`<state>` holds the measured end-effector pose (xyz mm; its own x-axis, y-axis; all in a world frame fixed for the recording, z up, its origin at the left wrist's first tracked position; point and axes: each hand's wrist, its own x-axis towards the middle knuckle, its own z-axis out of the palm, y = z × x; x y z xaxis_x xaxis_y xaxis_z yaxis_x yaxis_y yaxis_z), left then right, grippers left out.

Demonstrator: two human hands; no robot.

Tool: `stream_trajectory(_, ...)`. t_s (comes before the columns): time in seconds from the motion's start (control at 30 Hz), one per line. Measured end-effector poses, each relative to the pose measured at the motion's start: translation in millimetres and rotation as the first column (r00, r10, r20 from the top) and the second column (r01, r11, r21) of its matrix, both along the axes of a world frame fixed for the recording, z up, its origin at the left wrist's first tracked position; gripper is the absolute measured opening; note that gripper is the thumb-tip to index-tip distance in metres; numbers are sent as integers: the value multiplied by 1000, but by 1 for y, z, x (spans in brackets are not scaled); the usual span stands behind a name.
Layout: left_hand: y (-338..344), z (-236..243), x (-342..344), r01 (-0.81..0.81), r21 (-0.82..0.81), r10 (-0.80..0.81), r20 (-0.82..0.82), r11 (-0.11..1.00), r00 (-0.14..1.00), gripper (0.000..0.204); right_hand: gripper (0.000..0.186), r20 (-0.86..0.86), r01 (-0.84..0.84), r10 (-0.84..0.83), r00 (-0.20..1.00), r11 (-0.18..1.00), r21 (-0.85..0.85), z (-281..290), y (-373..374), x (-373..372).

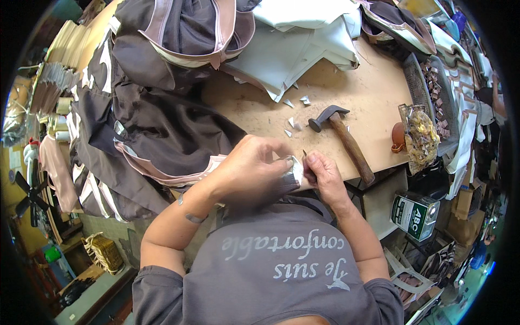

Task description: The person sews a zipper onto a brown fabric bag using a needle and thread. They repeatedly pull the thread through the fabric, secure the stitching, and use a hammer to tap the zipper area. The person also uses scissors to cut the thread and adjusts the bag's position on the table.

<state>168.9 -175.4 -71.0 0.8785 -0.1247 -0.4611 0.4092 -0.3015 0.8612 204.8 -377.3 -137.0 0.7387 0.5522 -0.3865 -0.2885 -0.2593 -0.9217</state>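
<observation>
In front of my chest, at the near edge of the table, both hands are close together. My left hand [262, 160] is closed on a small dark piece with a whitish end [296, 172], its fingers curled over the top. To its right, my right hand [326, 172] pinches a thin, dark, pointed thing whose tip [304, 154] shows above the fingers; its kind is unclear. Just beyond my right hand lies a hammer [349, 143], its dark head away from me and wooden handle slanting nearer. Dark brown fabric with pink trim [173, 141] spreads beside my left forearm.
White sheets [287, 54] are stacked at the back, with several small white scraps [291, 122] before them. On the right stand a grey basket [416, 81] of small pinkish pieces, a yellow-crusted holder [421, 138] and a reddish-brown pot [398, 135]. A green-and-white can [415, 215] sits lower right.
</observation>
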Motion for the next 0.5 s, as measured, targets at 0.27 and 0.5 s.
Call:
stream_trajectory(0.27,25,7,-22,-291,356,-99,766,888,635,20,32,733,254,480,483,724,-641,-27,-13,22)
stream_trajectory(0.5,43,11,-63,-476,252,136,756,842,640,27,43,798,482,600,61,682,-550,1,11,45)
